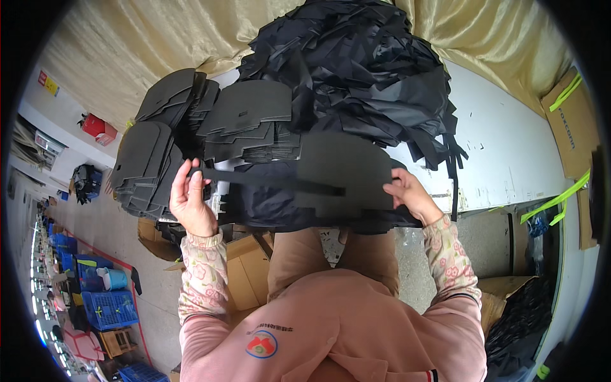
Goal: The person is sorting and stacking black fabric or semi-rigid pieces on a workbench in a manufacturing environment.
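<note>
My left hand (193, 202) is closed in a pinch on one end of a long black strip (254, 182). That strip stretches rightward across a dark grey, round-cornered sheet panel (347, 162) and reaches a small dark slot in it; whether it passes through the slot I cannot tell. At the panel's right edge my right hand (412, 196) has its thumb and fingers closed on the rim. Under the panel, black fabric (267, 202) lies along the near edge of the table.
Stacks of similar grey panels (248, 105) stand on the left of the white table (490, 165). A high heap of black fabric pieces (356, 70) fills the back. Cardboard boxes (245, 270) sit below; blue crates (109, 310) stand on the floor at far left.
</note>
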A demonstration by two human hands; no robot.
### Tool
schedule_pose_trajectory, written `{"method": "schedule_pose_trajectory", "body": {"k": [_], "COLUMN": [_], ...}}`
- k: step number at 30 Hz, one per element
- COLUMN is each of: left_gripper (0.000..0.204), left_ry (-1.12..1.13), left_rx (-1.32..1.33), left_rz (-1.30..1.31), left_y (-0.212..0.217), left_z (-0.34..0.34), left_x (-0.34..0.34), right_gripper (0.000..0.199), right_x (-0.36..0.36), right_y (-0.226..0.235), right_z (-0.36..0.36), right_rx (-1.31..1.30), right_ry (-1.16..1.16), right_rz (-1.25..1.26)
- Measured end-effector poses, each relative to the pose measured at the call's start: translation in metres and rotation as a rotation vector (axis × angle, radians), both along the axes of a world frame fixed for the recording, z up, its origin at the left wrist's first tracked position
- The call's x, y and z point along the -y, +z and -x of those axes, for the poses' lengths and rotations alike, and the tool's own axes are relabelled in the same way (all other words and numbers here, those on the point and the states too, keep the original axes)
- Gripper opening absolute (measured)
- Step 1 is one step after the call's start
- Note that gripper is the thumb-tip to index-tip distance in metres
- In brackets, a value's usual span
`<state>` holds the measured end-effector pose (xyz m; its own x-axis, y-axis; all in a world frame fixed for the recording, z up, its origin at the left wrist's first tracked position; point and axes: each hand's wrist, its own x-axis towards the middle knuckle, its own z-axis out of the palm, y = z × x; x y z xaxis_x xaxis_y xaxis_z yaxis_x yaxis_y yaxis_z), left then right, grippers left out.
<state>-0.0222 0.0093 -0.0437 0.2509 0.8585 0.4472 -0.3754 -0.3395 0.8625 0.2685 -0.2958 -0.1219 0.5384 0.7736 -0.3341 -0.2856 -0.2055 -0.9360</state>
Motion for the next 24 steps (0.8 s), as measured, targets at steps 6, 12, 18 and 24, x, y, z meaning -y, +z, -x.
{"method": "schedule_pose_trajectory", "body": {"k": [6,12,18,24], "left_gripper": [0.026,0.029,0.012,0.045], "left_ry": [0.211,0.313,-0.356,-1.289], "left_rx": [-0.216,-0.477,-0.634,-0.081], "left_rz": [-0.013,-0.159,-0.201,1.431], "left_y": [-0.068,-0.107,-0.065,-0.112], "left_z": [0.049,0.057,-0.004,-0.064], "left_x": [-0.042,-0.055,0.088,0.191], "right_gripper": [0.025,0.028,0.024,0.022], "right_x": [0.064,0.079,0.081,0.081], "right_y": [-0.048,-0.055,-0.031,-0.029], "right_z": [-0.019,-0.021,-0.018,-0.019], "right_rx": [0.183,0.164,-0.116,-0.176], "right_ry": [-0.064,-0.093,-0.17,-0.158], "right_rz": [0.233,0.251,0.099,0.002]}}
